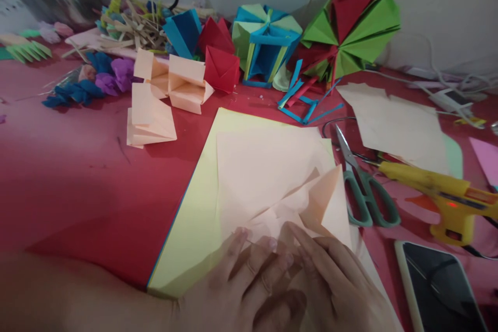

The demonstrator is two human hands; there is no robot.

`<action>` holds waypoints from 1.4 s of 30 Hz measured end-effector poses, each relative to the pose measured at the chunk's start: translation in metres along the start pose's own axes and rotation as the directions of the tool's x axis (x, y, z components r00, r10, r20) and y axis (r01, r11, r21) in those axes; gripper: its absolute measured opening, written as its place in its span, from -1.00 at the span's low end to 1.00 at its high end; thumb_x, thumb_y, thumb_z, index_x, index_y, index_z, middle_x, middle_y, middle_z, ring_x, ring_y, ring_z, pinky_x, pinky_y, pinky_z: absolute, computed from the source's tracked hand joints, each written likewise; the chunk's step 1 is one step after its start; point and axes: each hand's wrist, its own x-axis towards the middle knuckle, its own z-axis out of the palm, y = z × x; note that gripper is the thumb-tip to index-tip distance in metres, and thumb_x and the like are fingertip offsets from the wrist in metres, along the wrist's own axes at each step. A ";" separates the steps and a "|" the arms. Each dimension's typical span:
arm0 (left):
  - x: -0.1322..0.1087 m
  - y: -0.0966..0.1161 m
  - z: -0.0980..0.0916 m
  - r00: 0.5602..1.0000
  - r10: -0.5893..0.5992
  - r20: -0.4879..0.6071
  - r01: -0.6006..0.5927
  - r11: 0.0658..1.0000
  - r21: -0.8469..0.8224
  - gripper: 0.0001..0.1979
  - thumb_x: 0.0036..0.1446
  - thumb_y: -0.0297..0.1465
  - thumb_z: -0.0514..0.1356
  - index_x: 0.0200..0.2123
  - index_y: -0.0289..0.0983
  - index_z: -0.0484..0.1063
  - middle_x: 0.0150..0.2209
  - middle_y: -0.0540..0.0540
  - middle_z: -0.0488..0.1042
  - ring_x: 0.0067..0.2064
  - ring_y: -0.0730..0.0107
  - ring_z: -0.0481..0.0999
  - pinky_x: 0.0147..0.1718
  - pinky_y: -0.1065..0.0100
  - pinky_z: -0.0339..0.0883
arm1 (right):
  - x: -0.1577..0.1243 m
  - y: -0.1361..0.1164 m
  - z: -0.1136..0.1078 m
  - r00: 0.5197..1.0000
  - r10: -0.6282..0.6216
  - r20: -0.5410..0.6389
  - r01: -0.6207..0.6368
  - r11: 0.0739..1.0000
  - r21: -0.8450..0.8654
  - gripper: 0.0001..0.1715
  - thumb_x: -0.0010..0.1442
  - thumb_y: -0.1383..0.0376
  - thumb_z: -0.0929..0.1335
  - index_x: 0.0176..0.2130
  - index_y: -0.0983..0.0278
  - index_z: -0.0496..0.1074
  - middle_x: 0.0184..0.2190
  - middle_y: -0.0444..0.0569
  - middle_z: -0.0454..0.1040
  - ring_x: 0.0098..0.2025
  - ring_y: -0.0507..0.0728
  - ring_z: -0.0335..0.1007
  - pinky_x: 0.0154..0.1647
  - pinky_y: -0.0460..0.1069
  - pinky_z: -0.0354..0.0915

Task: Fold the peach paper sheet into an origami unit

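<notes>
A folded piece of peach paper [295, 202] lies low in the middle of the view, one pointed flap [327, 192] standing up at its right. My left hand [245, 285] holds its near left part, fingertips pressed on the paper and the thumb curled beneath. From the right, my right hand [338, 275] holds the same paper, its index finger pushing down on a fold. The near edge of the piece is hidden by my hands. Under it are a flat peach sheet [257, 166] and a larger yellow sheet [187, 238].
Green-handled scissors [365, 192], a yellow glue gun [439, 192] with a red light and a phone [439, 285] lie to the right. Folded peach pieces [151, 114], a blue paper lantern [268, 46] and a red-and-green paper wheel [354, 31] stand behind on the red table [97, 181].
</notes>
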 end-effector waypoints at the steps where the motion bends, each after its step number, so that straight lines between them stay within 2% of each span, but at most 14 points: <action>1: 0.000 0.000 0.000 1.000 -0.001 -0.002 0.001 1.000 0.002 -0.66 0.26 -0.27 -0.04 0.07 -0.16 0.27 0.13 -0.16 0.31 0.09 -0.05 0.31 0.04 -0.11 -0.04 | 0.000 0.000 0.000 1.000 0.006 0.001 -0.006 1.000 -0.003 -0.59 0.25 0.28 0.16 0.08 0.18 0.28 -0.17 -0.01 0.44 -0.13 0.12 0.40 -0.27 -0.05 0.38; 7: 0.002 0.000 0.001 1.000 -0.010 -0.029 0.010 1.000 0.000 -0.69 0.25 -0.28 -0.01 0.02 -0.18 0.30 0.12 -0.16 0.32 0.09 -0.03 0.31 0.07 -0.09 -0.09 | 0.001 0.000 0.000 1.000 -0.002 0.005 0.002 1.000 -0.011 -0.58 0.26 0.27 0.15 0.09 0.17 0.28 -0.18 -0.02 0.45 -0.15 0.11 0.41 -0.28 -0.05 0.38; 11: 0.004 -0.001 0.002 0.998 0.008 -0.068 -0.009 1.000 -0.009 -0.71 0.23 -0.30 0.02 -0.03 -0.23 0.35 0.09 -0.17 0.35 0.11 0.07 0.31 0.12 0.03 -0.13 | 0.000 0.001 0.002 1.000 -0.023 -0.007 0.023 0.999 -0.024 -0.58 0.27 0.27 0.14 0.09 0.18 0.27 -0.21 0.00 0.45 -0.17 0.13 0.42 -0.30 -0.04 0.37; 17: 0.002 0.000 0.002 1.000 0.014 -0.012 -0.014 0.999 -0.051 -0.70 0.24 -0.30 0.00 0.01 -0.19 0.31 0.17 -0.21 0.24 0.15 -0.02 0.24 0.10 -0.15 -0.15 | 0.001 0.000 0.002 0.999 -0.042 -0.007 0.042 0.998 -0.039 -0.57 0.25 0.31 0.15 0.09 0.23 0.26 -0.16 0.03 0.44 -0.07 0.16 0.37 -0.22 -0.01 0.36; 24: 0.002 0.000 0.003 1.000 0.007 -0.002 -0.008 0.998 -0.059 -0.69 0.25 -0.29 -0.02 0.01 -0.19 0.31 0.18 -0.20 0.23 0.17 -0.03 0.20 0.10 -0.17 -0.20 | 0.002 -0.002 0.002 1.000 -0.025 -0.004 0.025 0.999 -0.028 -0.58 0.25 0.30 0.14 0.07 0.21 0.28 -0.15 0.01 0.44 -0.08 0.14 0.38 -0.26 -0.03 0.37; 33: 0.002 0.001 0.003 0.999 -0.010 -0.031 0.009 0.999 -0.048 -0.71 0.23 -0.30 0.02 0.00 -0.16 0.33 0.15 -0.20 0.27 0.13 -0.01 0.26 0.11 -0.19 -0.24 | 0.001 -0.002 0.001 0.999 -0.043 -0.012 0.043 0.998 -0.037 -0.57 0.27 0.28 0.13 0.09 0.24 0.25 -0.12 0.04 0.43 -0.07 0.16 0.37 -0.21 -0.02 0.36; 42: 0.002 0.001 0.004 0.999 -0.017 -0.031 0.015 0.998 -0.058 -0.72 0.24 -0.30 -0.01 -0.03 -0.18 0.34 0.16 -0.21 0.26 0.16 -0.04 0.22 0.08 -0.23 -0.22 | 0.005 -0.003 0.002 0.998 -0.032 -0.046 0.030 0.998 -0.050 -0.60 0.28 0.28 0.12 0.04 0.23 0.30 -0.13 0.03 0.45 -0.10 0.15 0.39 -0.23 -0.02 0.37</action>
